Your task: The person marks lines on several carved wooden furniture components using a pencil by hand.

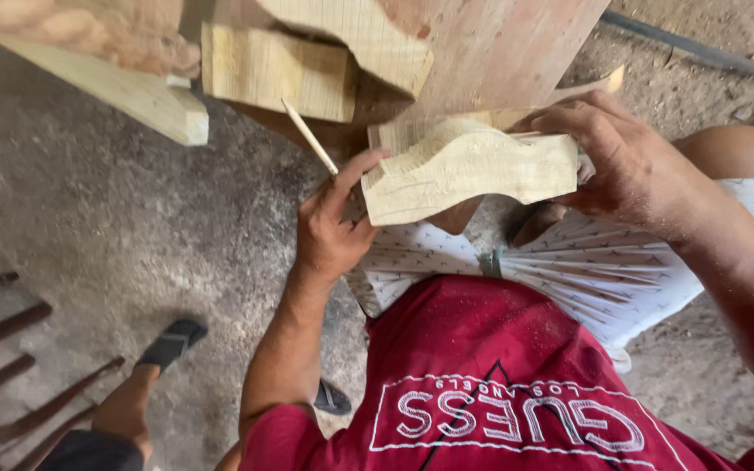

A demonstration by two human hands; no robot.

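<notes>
The pale, curved-cut wooden block (469, 170) sits centre frame above your lap. Your right hand (634, 166) grasps its 3 o'clock end; your left hand (333, 227), at 9 o'clock, steadies it while pinching a thin pencil (309, 138).

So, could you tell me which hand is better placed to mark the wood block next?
Probably the left hand: it holds the pencil at the block's end. The right hand grips the other end, steadying it.
</notes>
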